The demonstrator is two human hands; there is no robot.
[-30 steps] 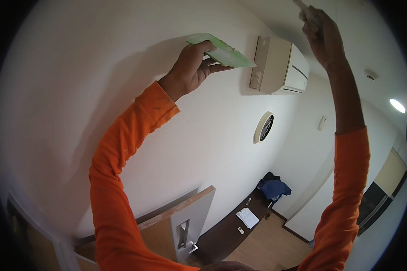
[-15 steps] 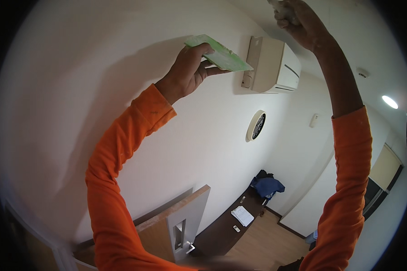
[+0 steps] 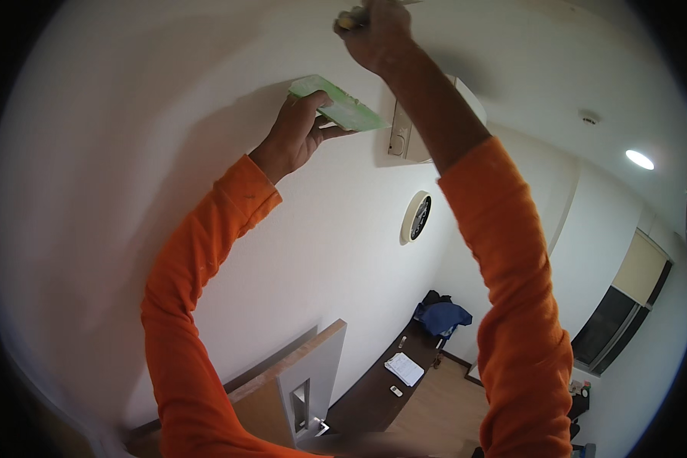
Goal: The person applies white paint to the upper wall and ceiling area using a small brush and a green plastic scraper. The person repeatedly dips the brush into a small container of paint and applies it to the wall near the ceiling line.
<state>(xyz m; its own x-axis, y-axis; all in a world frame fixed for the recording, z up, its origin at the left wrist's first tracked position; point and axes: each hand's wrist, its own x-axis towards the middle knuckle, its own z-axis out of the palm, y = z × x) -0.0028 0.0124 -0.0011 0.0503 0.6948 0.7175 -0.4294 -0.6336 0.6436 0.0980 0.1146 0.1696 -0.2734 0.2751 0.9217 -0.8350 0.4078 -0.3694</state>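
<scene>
My left hand [image 3: 294, 133] grips a flat green plate [image 3: 342, 107] smeared with white putty, thumb on top and fingers beneath. It is raised close to the white wall [image 3: 282, 244]. Higher up, at the top edge, my right hand [image 3: 382, 38] is closed around a hand tool that looks like a putty knife [image 3: 351, 20]. A dark, yellowish end of it sticks out on the left of the fist, and a thin pale sliver shows on the right. Most of the tool is hidden by the fingers or cut off by the frame.
An air conditioner [image 3: 408, 141] hangs on the wall, partly behind my right forearm. Below it is a round clock [image 3: 416, 217]. An open door [image 3: 313, 382] stands low down, with a dark desk [image 3: 366, 401] bearing papers [image 3: 404, 369] and blue cloth [image 3: 443, 317] beyond.
My right hand has swung left with its tool, and its forearm now crosses in front of the air conditioner. The left hand and green plate have shifted slightly left and down in the picture.
</scene>
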